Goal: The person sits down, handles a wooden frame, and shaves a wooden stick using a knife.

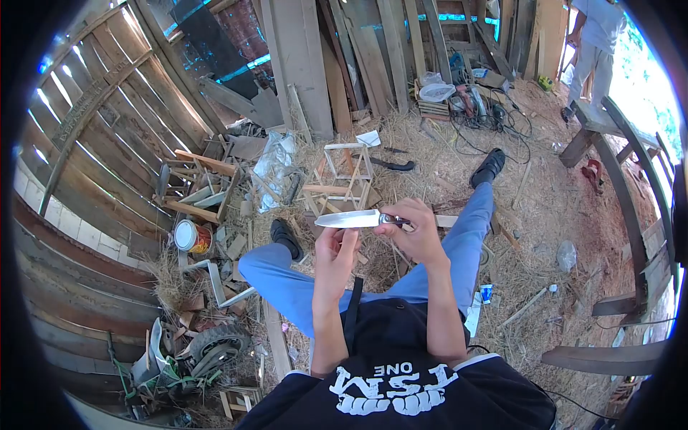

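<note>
My right hand (414,228) is closed around the dark handle of a knife (349,219). Its broad, shiny blade points left, held level in front of my body. Below the blade, my left hand (336,247) has bent fingers up against its lower edge; the blade hides the fingertips. On the ground beyond my hands stands a small frame of wooden strips (349,166). Beside that frame lies a dark-handled tool (393,165), its kind unclear.
Straw and wood scraps cover the ground. A paint bucket (192,236) and a wheel (218,347) are at left. Cables (502,123) and tools lie at the back. A wooden bench (609,118) stands at right, near another person (596,43). Boards (373,61) lean upright behind.
</note>
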`<state>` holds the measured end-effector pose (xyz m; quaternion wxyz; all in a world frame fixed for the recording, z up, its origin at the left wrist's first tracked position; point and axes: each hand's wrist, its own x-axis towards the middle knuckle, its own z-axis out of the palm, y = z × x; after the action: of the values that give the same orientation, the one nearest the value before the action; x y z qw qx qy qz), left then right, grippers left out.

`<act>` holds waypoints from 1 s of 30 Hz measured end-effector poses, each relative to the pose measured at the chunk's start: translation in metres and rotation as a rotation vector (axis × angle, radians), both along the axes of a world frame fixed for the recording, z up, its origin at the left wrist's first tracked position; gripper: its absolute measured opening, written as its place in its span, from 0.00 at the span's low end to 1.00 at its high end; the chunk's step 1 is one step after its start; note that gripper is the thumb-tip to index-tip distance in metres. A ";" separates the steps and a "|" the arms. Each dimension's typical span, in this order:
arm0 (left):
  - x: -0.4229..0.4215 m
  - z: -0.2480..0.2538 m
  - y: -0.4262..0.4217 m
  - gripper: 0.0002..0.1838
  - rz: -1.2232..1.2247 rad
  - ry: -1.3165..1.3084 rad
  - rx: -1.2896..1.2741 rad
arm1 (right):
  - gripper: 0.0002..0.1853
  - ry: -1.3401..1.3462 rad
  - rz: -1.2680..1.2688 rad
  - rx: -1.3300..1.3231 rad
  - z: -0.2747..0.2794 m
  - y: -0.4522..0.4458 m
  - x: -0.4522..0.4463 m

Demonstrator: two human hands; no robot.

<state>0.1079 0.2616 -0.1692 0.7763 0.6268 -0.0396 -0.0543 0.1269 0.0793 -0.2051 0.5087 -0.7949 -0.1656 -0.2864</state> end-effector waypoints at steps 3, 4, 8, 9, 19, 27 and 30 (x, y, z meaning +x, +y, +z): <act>0.000 -0.002 -0.001 0.11 0.000 -0.023 0.062 | 0.22 -0.026 -0.023 0.002 -0.004 -0.003 0.002; 0.000 -0.003 -0.003 0.11 0.006 -0.031 0.087 | 0.22 -0.044 -0.035 0.001 -0.005 -0.005 0.003; 0.000 0.005 -0.006 0.13 0.010 -0.098 0.097 | 0.21 -0.062 -0.132 -0.042 -0.010 -0.013 0.004; 0.001 0.003 -0.007 0.13 0.010 -0.097 0.094 | 0.19 -0.061 -0.152 -0.051 -0.011 -0.016 0.004; 0.002 0.004 0.003 0.13 0.014 -0.047 0.116 | 0.18 -0.094 -0.355 -0.026 -0.024 -0.026 0.011; 0.005 0.004 0.001 0.13 0.039 0.003 0.035 | 0.18 -0.055 -0.385 -0.091 -0.020 -0.028 0.007; 0.006 0.003 0.007 0.13 0.065 -0.001 0.022 | 0.17 -0.018 -0.343 -0.038 -0.021 -0.019 0.008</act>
<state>0.1136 0.2686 -0.1666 0.7708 0.6362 -0.0191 -0.0291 0.1351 0.0600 -0.2263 0.4357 -0.8183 -0.0374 -0.3730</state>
